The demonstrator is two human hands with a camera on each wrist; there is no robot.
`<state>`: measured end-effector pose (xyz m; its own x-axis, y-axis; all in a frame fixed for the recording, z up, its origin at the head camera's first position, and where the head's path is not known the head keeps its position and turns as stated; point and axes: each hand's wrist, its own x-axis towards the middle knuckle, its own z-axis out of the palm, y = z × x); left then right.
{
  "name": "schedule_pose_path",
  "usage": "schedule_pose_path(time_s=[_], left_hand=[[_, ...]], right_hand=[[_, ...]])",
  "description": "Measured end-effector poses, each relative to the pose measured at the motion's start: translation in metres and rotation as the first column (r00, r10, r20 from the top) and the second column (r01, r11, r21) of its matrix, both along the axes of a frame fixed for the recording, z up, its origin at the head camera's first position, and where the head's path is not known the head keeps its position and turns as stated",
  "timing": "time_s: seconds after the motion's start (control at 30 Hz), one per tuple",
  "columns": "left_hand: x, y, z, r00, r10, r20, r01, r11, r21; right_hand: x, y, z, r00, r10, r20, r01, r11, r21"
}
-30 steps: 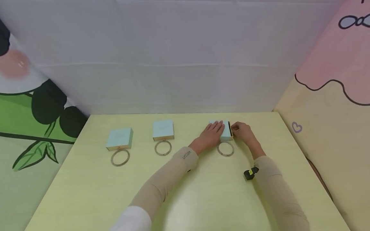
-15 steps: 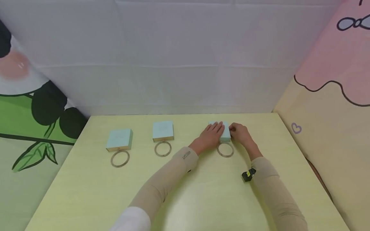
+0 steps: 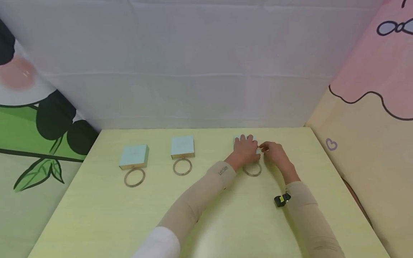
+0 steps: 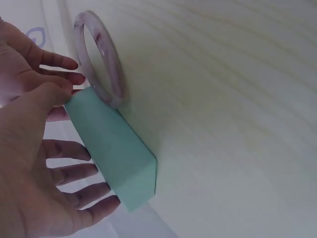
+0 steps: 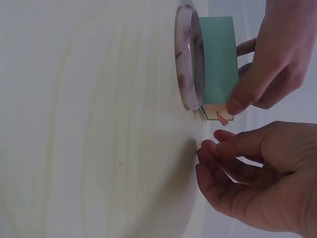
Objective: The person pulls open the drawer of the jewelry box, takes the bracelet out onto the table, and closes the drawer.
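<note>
A pale teal drawer box [image 4: 111, 148] lies on the table at the right of the row, mostly covered in the head view. My left hand [image 3: 246, 150] grips it from above, thumb at the right end and fingers spread along the top. A short ribbon tab [image 5: 222, 119] sticks out of that end, below the thumb. Just off this end is my right hand [image 3: 274, 152], fingers loosely curled and holding nothing. Against the box's near side lies a pale bangle with purplish patches [image 5: 183, 64], its far part hidden by the left hand in the head view.
Two similar teal boxes, one at the left [image 3: 133, 156] and one in the middle [image 3: 183, 146], each have a bangle in front: the left bangle [image 3: 125, 178] and the middle bangle [image 3: 182, 175]. A white cloth [image 3: 206, 100] hangs behind the table [image 3: 96, 222].
The box's drawer, partly out at its right end at first, has been pushed in. My left hand has shifted right and curled round the box; my right hand has drawn slightly away from it.
</note>
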<state>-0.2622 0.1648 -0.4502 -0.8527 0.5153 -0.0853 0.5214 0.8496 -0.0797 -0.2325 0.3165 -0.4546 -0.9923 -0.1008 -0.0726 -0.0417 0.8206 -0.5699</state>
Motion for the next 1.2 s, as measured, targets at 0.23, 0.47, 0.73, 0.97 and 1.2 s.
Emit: schedule_pose_path(time_s=[0.23,0.47,0.73,0.97,1.2], left_hand=[[-0.012,-0.022,-0.006,0.991,-0.137,-0.001,0.137,0.990,0.036],[-0.010,-0.032,-0.015,0.959,-0.282,0.006,0.279,0.952,0.122],[-0.006,-0.026,-0.027,0.984,-0.146,-0.106,0.162,0.975,0.154],[-0.012,-0.045,-0.028,0.987,-0.119,-0.107,0.138,0.974,0.182],[-0.012,-0.069,-0.010,0.971,-0.234,-0.050,0.239,0.950,0.203]], right_hand=[[0.005,0.009,0.001,0.999,0.003,-0.045,-0.002,1.000,0.022],[0.015,0.026,0.001,0.998,-0.037,-0.054,0.037,0.999,0.007],[0.019,0.020,0.003,0.998,-0.046,-0.041,0.046,0.999,-0.005],[0.022,0.010,0.000,0.998,-0.057,-0.007,0.057,0.998,0.001],[0.022,-0.005,0.001,0.981,0.029,-0.194,-0.027,1.000,0.012]])
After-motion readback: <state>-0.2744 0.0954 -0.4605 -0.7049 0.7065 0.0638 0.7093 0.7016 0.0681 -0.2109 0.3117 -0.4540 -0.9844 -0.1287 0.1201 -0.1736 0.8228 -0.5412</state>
